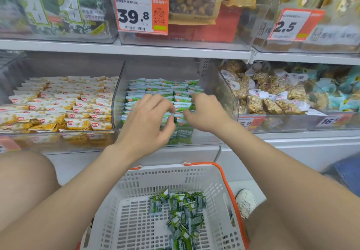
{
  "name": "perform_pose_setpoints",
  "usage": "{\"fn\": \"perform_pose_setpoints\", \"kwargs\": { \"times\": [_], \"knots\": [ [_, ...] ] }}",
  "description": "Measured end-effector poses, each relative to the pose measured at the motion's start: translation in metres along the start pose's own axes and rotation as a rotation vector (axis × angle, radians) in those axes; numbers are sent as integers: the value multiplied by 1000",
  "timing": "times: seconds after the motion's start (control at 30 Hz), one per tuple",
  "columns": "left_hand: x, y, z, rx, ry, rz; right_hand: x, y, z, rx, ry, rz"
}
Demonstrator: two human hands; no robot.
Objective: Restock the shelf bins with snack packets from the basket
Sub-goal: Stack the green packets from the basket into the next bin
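A clear shelf bin [118,101] in the middle holds neat rows of small green snack packets [171,91]. Both my hands reach into it over its front wall. My left hand [150,121] has its fingers curled down among the front packets, thumb and fingertips pinching at them. My right hand [206,111] is curled likewise at the right side of the rows, fingertips on the packets. Below, a white basket [136,207] with an orange handle holds a loose pile of the same green packets [184,212].
The left bin holds yellow-and-white packets [58,103]. The right bin holds bags of nuts [272,94]. The upper shelf carries larger bags behind price tags [141,13]. My knees flank the basket, and a white shoe [246,201] shows on the floor to its right.
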State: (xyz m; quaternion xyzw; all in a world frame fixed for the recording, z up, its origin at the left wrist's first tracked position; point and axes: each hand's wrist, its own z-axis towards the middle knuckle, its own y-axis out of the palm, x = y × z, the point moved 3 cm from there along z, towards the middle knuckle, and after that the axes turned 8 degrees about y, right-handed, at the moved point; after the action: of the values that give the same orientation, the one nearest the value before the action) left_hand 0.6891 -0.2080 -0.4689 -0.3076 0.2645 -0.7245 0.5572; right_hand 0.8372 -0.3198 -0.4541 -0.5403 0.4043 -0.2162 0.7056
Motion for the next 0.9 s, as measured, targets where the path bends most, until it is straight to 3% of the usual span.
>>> {"fn": "perform_pose_setpoints", "kwargs": {
  "times": [0.07, 0.1, 0.2, 0.33, 0.4, 0.53, 0.7, 0.83, 0.9],
  "knots": [
    [17, -4, -7, 8, 110, 0, -12, -13, -24, 139, -181, 66],
    [23, 0, -15, -36, 161, 13, -16, -16, -37, 125, -253, 78],
    [35, 29, -47, -342, 276, 30, -16, -3, -73, -108, -307, -151],
    [27, 91, -83, -790, 262, 84, 11, 49, -99, -520, -317, -479],
    [16, 119, -103, -897, 174, 81, 25, 76, -106, -639, -335, -550],
    [-6, 166, -155, -997, -164, 31, 37, 118, -113, -787, -395, -604],
    [-32, 218, -225, -1050, -562, -14, 37, 146, -109, -837, -454, -624],
    [-49, 272, -281, -1149, -687, -215, 46, 167, -103, -875, -443, -696],
    [-48, 285, -290, -1206, -633, -242, 47, 173, -100, -901, -441, -706]
  ]
}}
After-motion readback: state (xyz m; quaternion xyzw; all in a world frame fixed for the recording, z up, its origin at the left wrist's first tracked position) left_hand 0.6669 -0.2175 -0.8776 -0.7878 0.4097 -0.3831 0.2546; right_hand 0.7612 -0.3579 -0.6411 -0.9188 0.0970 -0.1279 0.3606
